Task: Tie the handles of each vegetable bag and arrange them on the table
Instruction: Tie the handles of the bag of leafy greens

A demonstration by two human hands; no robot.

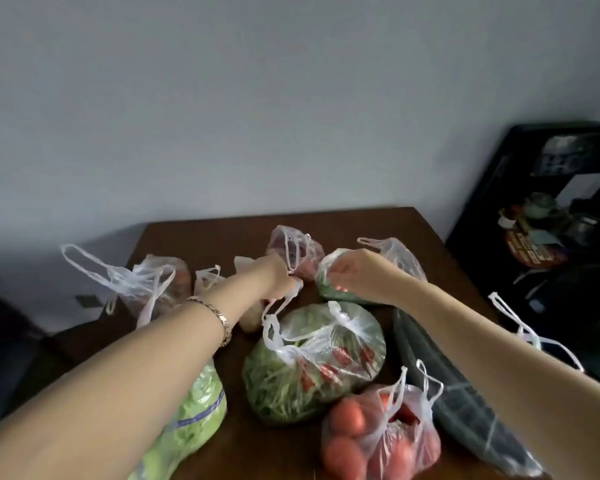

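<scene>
Several clear plastic vegetable bags lie on a dark wooden table [361,223]. My left hand [274,275] reaches to the middle of the table and pinches a white bag handle [284,299] that loops up from the big bag of leafy greens [312,362]. My right hand [357,271] grips the top of a small bag of green vegetables [336,289] at the back. Behind the hands sits a bag of reddish produce [298,251] with loose handles. A bag of tomatoes [378,434] lies at the front, handles untied.
A lettuce bag [191,410] lies under my left forearm. A bag with loose handles [153,282] sits at the left edge, a long dark cucumber bag [458,403] on the right. A black shelf [551,220] stands right of the table, a grey wall behind.
</scene>
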